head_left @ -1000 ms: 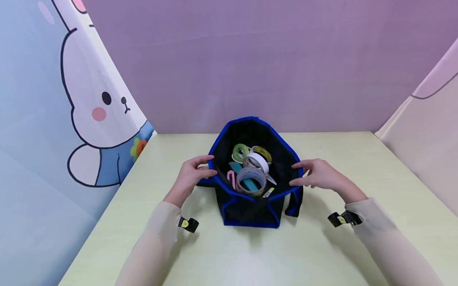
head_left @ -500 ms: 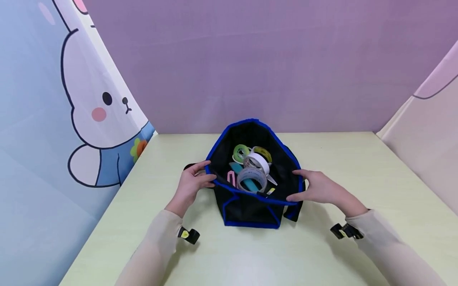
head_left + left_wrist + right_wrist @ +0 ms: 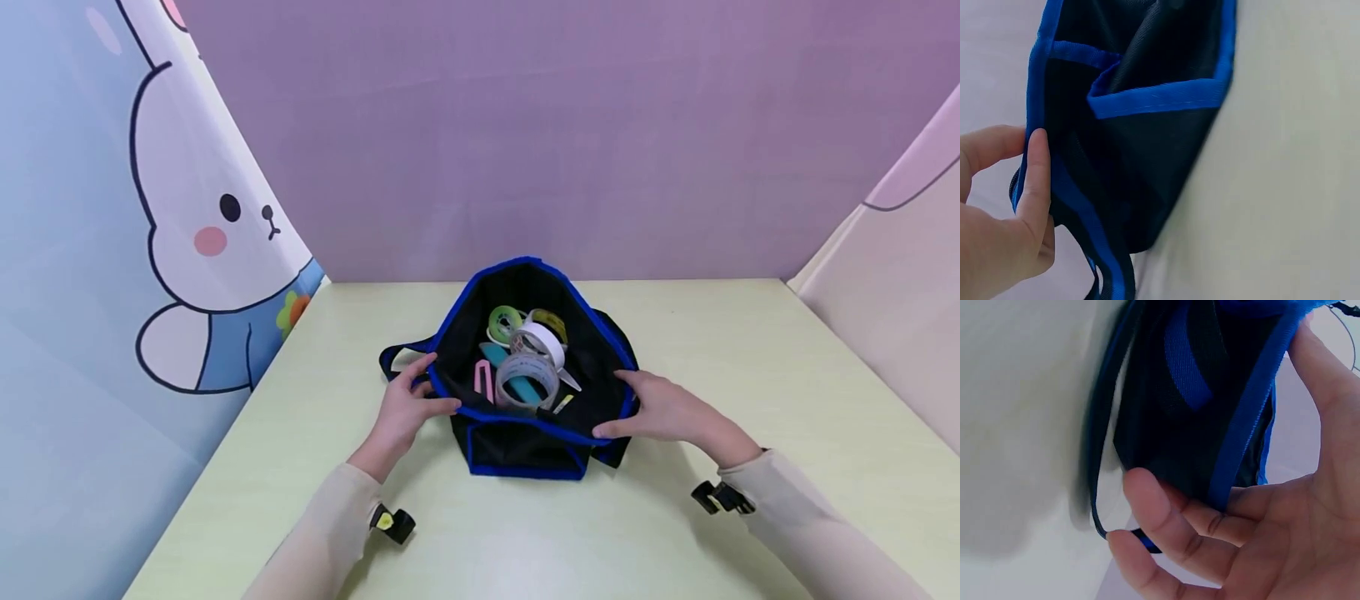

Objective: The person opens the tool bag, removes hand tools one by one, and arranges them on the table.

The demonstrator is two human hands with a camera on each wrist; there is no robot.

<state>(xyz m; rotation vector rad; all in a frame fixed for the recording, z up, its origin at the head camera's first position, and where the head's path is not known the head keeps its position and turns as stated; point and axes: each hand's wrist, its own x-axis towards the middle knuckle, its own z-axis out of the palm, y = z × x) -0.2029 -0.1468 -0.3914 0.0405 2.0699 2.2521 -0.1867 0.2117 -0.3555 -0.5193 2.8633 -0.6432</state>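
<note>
A black fabric bag (image 3: 517, 450) with blue edging stands on the table, its mouth spread wide. My left hand (image 3: 401, 417) pinches the left side of its rim between thumb and fingers. At the right rim, my right hand (image 3: 671, 408) grips the edge, its fingers curled round the outside in the right wrist view. Inside lie a clear tape roll (image 3: 528, 367), a white tape roll (image 3: 551, 342), a green tape roll (image 3: 503, 322) and a yellow tape roll (image 3: 553, 322). A flat teal thing (image 3: 492, 353) and a pink U-shaped thing (image 3: 483, 379) lie beside them.
A handle strap (image 3: 388, 357) loops out at the bag's left, and another strap (image 3: 1094, 475) hangs on the right side. The pale table (image 3: 525, 542) meets a purple backdrop (image 3: 525, 150). A printed cloth (image 3: 75, 333) with a rabbit borders the left.
Both hands have moved toward the front with the rim, which now sits lower and wider. The left strap has come into view. The contents have hardly shifted.
</note>
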